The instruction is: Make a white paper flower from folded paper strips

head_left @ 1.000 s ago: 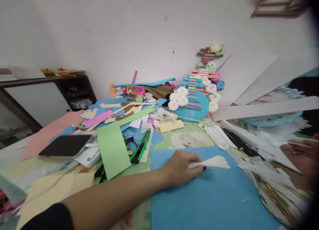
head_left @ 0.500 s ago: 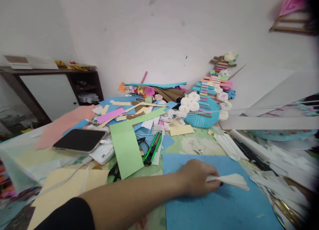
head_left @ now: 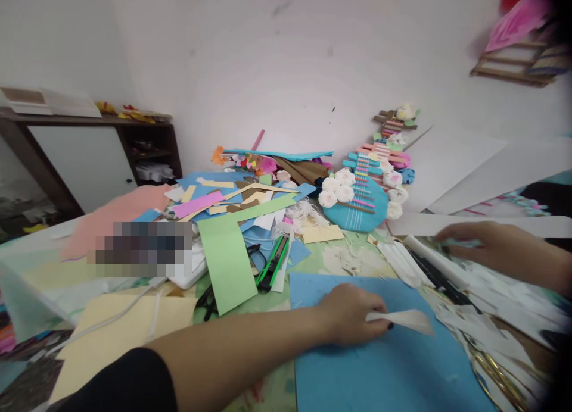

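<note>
My left hand (head_left: 351, 314) pinches a strip of thin white paper (head_left: 413, 321) between thumb and fingers. The strip is gathered narrow at the grip and fans out to the right. Both are over a sheet of blue paper (head_left: 357, 373) lying on the table. At the right my right hand (head_left: 496, 249) is raised above white paper rolls and scraps, its fingers curled. A small pale teal thing (head_left: 467, 243) shows at its fingers; its kind I cannot make out.
A green box cutter (head_left: 274, 262) lies beside a green paper piece (head_left: 227, 263). Gold-handled scissors (head_left: 500, 370) rest at the lower right. Behind are paper scraps and a blue guitar-like craft (head_left: 360, 203) with white paper flowers (head_left: 344, 186). A cable (head_left: 111, 325) crosses the left side.
My right hand has come into view at the right, over the white scraps. My left hand keeps its hold on the white paper, nearly in place. The view has shifted slightly.
</note>
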The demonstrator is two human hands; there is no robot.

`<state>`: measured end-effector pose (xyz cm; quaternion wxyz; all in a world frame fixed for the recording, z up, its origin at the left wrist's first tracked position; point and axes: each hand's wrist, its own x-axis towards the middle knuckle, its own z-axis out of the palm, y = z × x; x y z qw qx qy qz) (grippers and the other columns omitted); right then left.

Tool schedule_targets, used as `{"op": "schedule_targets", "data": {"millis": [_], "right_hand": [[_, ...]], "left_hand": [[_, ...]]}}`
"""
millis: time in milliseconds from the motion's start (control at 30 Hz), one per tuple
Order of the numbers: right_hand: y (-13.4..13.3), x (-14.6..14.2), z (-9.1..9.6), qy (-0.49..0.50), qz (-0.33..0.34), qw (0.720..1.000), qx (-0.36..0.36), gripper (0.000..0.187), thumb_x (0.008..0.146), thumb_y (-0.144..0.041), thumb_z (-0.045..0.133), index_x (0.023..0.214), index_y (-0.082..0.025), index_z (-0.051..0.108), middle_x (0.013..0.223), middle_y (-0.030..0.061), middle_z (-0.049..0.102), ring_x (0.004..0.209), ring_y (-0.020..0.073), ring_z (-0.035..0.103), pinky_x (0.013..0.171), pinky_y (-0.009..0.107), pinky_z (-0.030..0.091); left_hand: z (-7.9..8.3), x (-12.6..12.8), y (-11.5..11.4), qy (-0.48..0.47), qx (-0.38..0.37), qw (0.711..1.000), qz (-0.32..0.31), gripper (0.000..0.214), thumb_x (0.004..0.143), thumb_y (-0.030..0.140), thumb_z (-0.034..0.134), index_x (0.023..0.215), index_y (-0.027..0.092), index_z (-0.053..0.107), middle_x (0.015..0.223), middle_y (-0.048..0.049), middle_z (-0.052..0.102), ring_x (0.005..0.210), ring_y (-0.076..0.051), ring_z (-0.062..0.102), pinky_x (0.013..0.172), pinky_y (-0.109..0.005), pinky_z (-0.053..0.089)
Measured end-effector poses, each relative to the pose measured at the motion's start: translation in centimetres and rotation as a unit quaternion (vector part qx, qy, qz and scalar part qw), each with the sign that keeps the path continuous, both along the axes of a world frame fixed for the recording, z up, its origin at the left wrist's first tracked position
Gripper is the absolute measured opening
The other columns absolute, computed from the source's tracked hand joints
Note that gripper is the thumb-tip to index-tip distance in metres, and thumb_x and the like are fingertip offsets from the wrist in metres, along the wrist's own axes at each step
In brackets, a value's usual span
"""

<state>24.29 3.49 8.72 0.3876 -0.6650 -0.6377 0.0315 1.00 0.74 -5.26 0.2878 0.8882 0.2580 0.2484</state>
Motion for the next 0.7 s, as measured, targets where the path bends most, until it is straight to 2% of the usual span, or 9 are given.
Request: {"op": "schedule_targets", "data": {"millis": [33,67,133,233,300,400,500,600,700], "right_hand": [[0.5,-1.7,0.1,-0.103,0.073,0.988,-0.088,0.020,0.056,-0.008,0.077,0.070,-0.021,0.073,0.073,0.0057,0.070,0.066,0.0195,0.062,0.063,0.033,0.043],[1.0,-3.8,0.0,-0.154,0.120,0.977,-0.083,0.021,0.061,-0.011,0.073,0.077,-0.025,0.074,0.080,0.0039,0.071,0.070,0.0195,0.062,0.065,0.033,0.044],[1.6,-8.9,-0.6,-0.196,0.223,0.953,-0.058,0.019,0.070,-0.016,0.064,0.084,-0.027,0.072,0.086,0.0008,0.071,0.071,0.0182,0.063,0.067,0.031,0.045],[2.7,-16.5,-2.6,-0.229,0.336,0.913,-0.046,0.020,0.073,-0.011,0.058,0.081,-0.024,0.071,0.085,0.0014,0.071,0.078,0.0183,0.063,0.070,0.029,0.045],[3.9,-20.3,-4.5,-0.243,0.384,0.889,-0.061,0.024,0.074,-0.008,0.054,0.083,-0.021,0.071,0.087,0.0026,0.071,0.078,0.0171,0.063,0.072,0.028,0.045],[6.2,-23.7,-7.2,-0.302,0.411,0.858,-0.057,0.026,0.073,-0.006,0.051,0.083,-0.018,0.071,0.088,0.0051,0.071,0.084,0.0193,0.062,0.077,0.029,0.043],[8.2,-25.4,-8.9,-0.366,0.404,0.835,-0.074,0.020,0.072,-0.010,0.054,0.083,-0.014,0.070,0.090,0.0100,0.070,0.088,0.0225,0.061,0.077,0.029,0.042],[9.0,-26.4,-9.1,-0.400,0.392,0.821,-0.106,0.016,0.069,-0.010,0.056,0.079,-0.013,0.068,0.086,0.0108,0.069,0.085,0.0227,0.062,0.073,0.027,0.041],[9.1,-26.7,-8.8,-0.427,0.394,0.803,-0.130,0.011,0.071,-0.009,0.055,0.071,-0.011,0.065,0.085,0.0135,0.069,0.084,0.0233,0.061,0.070,0.027,0.039]], "left_hand": [[0.0,0.0,0.1,0.010,0.002,1.000,-0.002,0.025,0.083,0.032,0.051,0.093,0.017,0.068,0.085,-0.0066,0.071,0.078,-0.019,0.063,0.067,-0.026,0.042],[-0.1,0.0,0.1,0.023,0.004,1.000,-0.003,0.026,0.083,0.033,0.051,0.095,0.017,0.067,0.086,-0.0067,0.071,0.080,-0.020,0.064,0.067,-0.026,0.042],[-0.1,0.1,0.3,0.049,0.003,0.999,0.000,0.028,0.083,0.037,0.050,0.097,0.018,0.067,0.088,-0.0065,0.071,0.082,-0.021,0.064,0.068,-0.027,0.042],[-0.2,0.1,0.4,0.068,-0.002,0.998,0.002,0.029,0.083,0.041,0.050,0.096,0.020,0.066,0.089,-0.0048,0.070,0.084,-0.021,0.064,0.069,-0.027,0.042],[-0.2,0.2,0.4,0.065,0.000,0.998,-0.001,0.026,0.083,0.040,0.051,0.094,0.020,0.065,0.089,-0.0037,0.070,0.086,-0.021,0.063,0.072,-0.028,0.043],[-0.1,0.2,0.5,0.035,0.016,0.999,-0.021,0.021,0.083,0.032,0.052,0.096,0.021,0.064,0.099,-0.0037,0.069,0.098,-0.023,0.060,0.081,-0.030,0.044],[0.1,0.1,0.5,-0.024,0.028,0.999,-0.037,0.031,0.082,0.027,0.052,0.112,0.021,0.059,0.119,-0.0054,0.062,0.114,-0.026,0.052,0.091,-0.035,0.043],[0.2,0.1,0.7,-0.051,0.013,0.998,-0.043,0.036,0.082,0.025,0.050,0.118,0.021,0.056,0.125,-0.0052,0.058,0.119,-0.028,0.048,0.096,-0.039,0.041],[-0.3,0.3,0.8,-0.039,-0.021,0.997,-0.058,0.031,0.082,0.024,0.051,0.112,0.024,0.059,0.118,-0.0026,0.062,0.116,-0.027,0.051,0.093,-0.039,0.042]]}}
